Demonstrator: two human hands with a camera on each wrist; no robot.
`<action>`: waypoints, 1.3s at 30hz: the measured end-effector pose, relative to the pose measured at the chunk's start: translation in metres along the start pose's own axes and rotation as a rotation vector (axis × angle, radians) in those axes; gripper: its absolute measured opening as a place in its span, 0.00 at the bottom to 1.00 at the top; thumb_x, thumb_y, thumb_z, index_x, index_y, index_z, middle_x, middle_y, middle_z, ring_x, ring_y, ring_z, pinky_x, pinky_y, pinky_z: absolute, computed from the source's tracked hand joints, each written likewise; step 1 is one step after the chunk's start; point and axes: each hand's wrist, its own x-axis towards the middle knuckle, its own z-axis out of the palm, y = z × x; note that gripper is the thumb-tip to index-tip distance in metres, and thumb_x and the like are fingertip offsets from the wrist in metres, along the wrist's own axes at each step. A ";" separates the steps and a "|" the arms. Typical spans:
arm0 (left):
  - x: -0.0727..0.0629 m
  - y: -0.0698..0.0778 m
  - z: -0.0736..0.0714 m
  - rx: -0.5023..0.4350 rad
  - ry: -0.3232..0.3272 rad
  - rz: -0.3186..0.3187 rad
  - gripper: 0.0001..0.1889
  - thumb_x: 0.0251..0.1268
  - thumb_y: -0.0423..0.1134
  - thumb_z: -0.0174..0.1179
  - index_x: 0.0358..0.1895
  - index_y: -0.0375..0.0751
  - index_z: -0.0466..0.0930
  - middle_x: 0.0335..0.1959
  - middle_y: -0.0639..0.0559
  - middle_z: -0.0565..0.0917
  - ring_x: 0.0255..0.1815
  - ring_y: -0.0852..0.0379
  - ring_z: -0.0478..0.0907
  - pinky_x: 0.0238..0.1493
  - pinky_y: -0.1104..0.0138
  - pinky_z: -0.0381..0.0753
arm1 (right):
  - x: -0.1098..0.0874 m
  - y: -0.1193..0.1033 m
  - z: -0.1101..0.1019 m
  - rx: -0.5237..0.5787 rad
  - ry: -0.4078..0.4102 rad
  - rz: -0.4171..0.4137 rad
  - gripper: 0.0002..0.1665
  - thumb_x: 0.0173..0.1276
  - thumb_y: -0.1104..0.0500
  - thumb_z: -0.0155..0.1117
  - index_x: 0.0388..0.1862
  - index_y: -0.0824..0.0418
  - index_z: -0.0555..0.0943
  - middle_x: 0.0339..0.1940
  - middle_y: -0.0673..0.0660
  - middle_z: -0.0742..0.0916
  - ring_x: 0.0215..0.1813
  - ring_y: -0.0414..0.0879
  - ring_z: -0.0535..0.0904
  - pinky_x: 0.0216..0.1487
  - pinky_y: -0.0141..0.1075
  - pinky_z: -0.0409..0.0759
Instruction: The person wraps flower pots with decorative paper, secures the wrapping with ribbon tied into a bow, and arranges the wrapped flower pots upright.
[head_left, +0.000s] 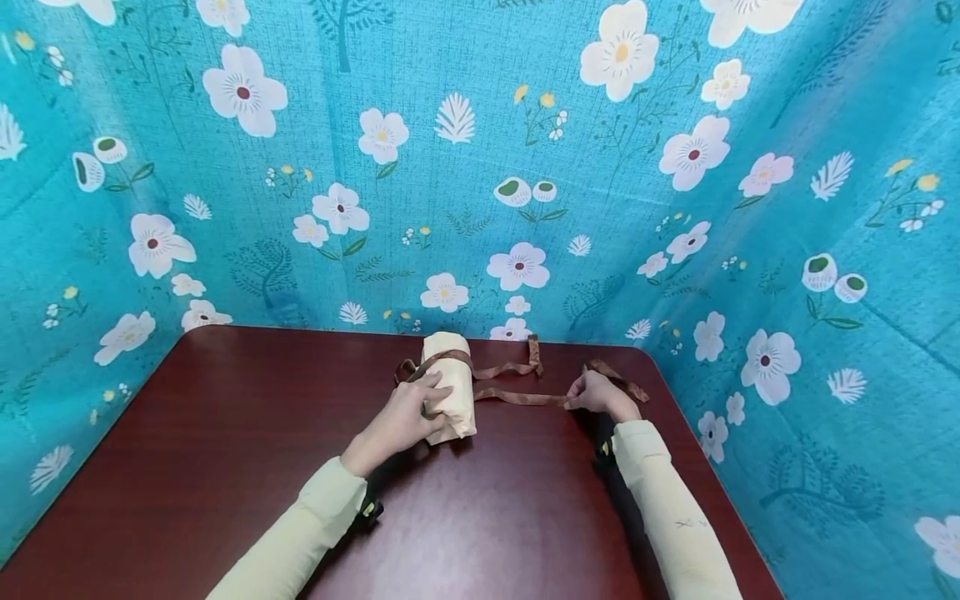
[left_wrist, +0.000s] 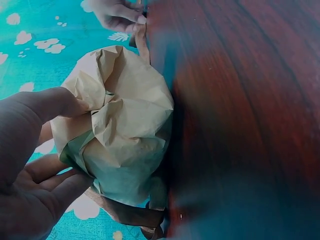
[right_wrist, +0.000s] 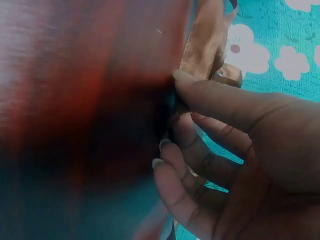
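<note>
A roll-shaped package in cream paper lies lengthwise on the table, its gathered, folded end showing large in the left wrist view. My left hand holds the package near this end, thumb on one side and fingers on another. A brown satin ribbon passes over the paper and runs out to the right. Off to that side, my right hand pinches the ribbon between thumb and fingertips. In the right wrist view the pinched ribbon stretches beyond the thumb.
Another length of ribbon lies bent behind, near the far table edge. A ribbon loop sits left of the package. The dark red-brown table meets a turquoise floral cloth at the back and right.
</note>
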 end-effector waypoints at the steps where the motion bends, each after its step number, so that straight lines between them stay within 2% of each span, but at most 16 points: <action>1: 0.000 0.000 0.000 0.006 0.004 0.001 0.25 0.55 0.28 0.72 0.59 0.34 0.84 0.67 0.28 0.75 0.70 0.38 0.73 0.26 0.67 0.72 | -0.003 0.000 0.001 0.002 -0.005 0.000 0.05 0.67 0.64 0.71 0.35 0.66 0.84 0.31 0.56 0.84 0.32 0.46 0.77 0.35 0.37 0.76; 4: -0.002 0.002 0.001 0.026 0.010 -0.007 0.24 0.56 0.29 0.72 0.59 0.35 0.84 0.67 0.29 0.76 0.70 0.36 0.72 0.45 0.56 0.83 | -0.010 -0.001 0.000 0.020 -0.008 -0.046 0.05 0.69 0.65 0.68 0.35 0.67 0.85 0.31 0.57 0.85 0.32 0.45 0.78 0.35 0.37 0.79; 6: -0.002 0.002 0.001 0.040 0.006 -0.019 0.24 0.57 0.30 0.72 0.60 0.36 0.84 0.67 0.31 0.76 0.71 0.35 0.71 0.57 0.48 0.81 | -0.017 -0.005 -0.003 0.060 -0.002 -0.080 0.06 0.70 0.65 0.66 0.37 0.70 0.85 0.32 0.61 0.87 0.31 0.46 0.81 0.36 0.41 0.83; 7: -0.002 0.002 0.002 0.046 0.001 -0.027 0.24 0.59 0.31 0.72 0.60 0.37 0.84 0.68 0.32 0.75 0.71 0.35 0.70 0.61 0.47 0.78 | -0.023 -0.012 -0.007 0.088 -0.004 -0.101 0.07 0.71 0.66 0.64 0.38 0.72 0.84 0.33 0.65 0.88 0.32 0.50 0.83 0.37 0.44 0.85; 8: -0.002 0.002 0.003 0.050 -0.004 -0.034 0.24 0.59 0.31 0.71 0.61 0.38 0.84 0.69 0.32 0.75 0.71 0.35 0.69 0.63 0.46 0.77 | -0.027 -0.016 -0.009 0.126 -0.002 -0.120 0.08 0.72 0.67 0.63 0.40 0.74 0.84 0.34 0.68 0.88 0.31 0.51 0.84 0.38 0.47 0.86; 12: -0.002 0.003 0.005 0.073 -0.003 -0.035 0.24 0.60 0.32 0.71 0.61 0.40 0.84 0.70 0.34 0.74 0.70 0.36 0.69 0.62 0.47 0.77 | -0.038 -0.035 -0.017 0.270 0.015 -0.184 0.12 0.74 0.65 0.62 0.43 0.77 0.81 0.37 0.75 0.88 0.34 0.60 0.86 0.40 0.54 0.87; 16: -0.003 0.005 0.006 0.091 0.014 -0.023 0.24 0.59 0.32 0.72 0.61 0.40 0.84 0.69 0.34 0.74 0.67 0.36 0.70 0.61 0.48 0.77 | -0.038 -0.054 -0.023 0.323 0.052 -0.295 0.12 0.75 0.59 0.64 0.43 0.69 0.82 0.36 0.71 0.89 0.36 0.65 0.86 0.33 0.44 0.87; 20: -0.003 0.005 0.005 0.088 0.004 -0.035 0.24 0.60 0.33 0.72 0.62 0.40 0.84 0.71 0.34 0.73 0.67 0.36 0.70 0.61 0.47 0.78 | -0.039 -0.080 -0.032 0.324 0.086 -0.413 0.13 0.76 0.53 0.63 0.42 0.63 0.84 0.33 0.67 0.89 0.31 0.61 0.82 0.25 0.39 0.80; 24: -0.002 0.004 0.004 0.070 0.009 -0.033 0.24 0.59 0.31 0.72 0.61 0.38 0.84 0.70 0.33 0.73 0.67 0.34 0.70 0.62 0.46 0.76 | -0.039 -0.103 -0.040 0.363 0.108 -0.485 0.17 0.77 0.52 0.61 0.42 0.67 0.84 0.28 0.66 0.87 0.24 0.54 0.75 0.23 0.39 0.74; 30: 0.000 0.003 0.002 0.060 0.012 -0.032 0.24 0.59 0.30 0.72 0.61 0.37 0.84 0.70 0.32 0.73 0.68 0.32 0.69 0.65 0.44 0.74 | -0.035 -0.135 -0.046 0.375 0.103 -0.533 0.18 0.77 0.53 0.63 0.42 0.70 0.85 0.26 0.74 0.82 0.24 0.49 0.78 0.27 0.39 0.76; 35: -0.002 0.003 0.003 0.085 0.022 -0.020 0.24 0.59 0.31 0.72 0.60 0.37 0.84 0.69 0.31 0.74 0.67 0.31 0.70 0.64 0.43 0.74 | -0.030 -0.155 -0.046 0.381 0.119 -0.547 0.15 0.77 0.55 0.62 0.48 0.65 0.87 0.29 0.65 0.87 0.24 0.44 0.77 0.24 0.34 0.73; 39: -0.002 0.003 0.004 0.098 0.026 -0.002 0.23 0.59 0.31 0.71 0.60 0.37 0.84 0.68 0.31 0.75 0.67 0.30 0.71 0.64 0.43 0.75 | -0.026 -0.169 -0.047 0.372 0.171 -0.573 0.15 0.78 0.58 0.61 0.55 0.64 0.86 0.32 0.56 0.88 0.27 0.46 0.77 0.25 0.35 0.75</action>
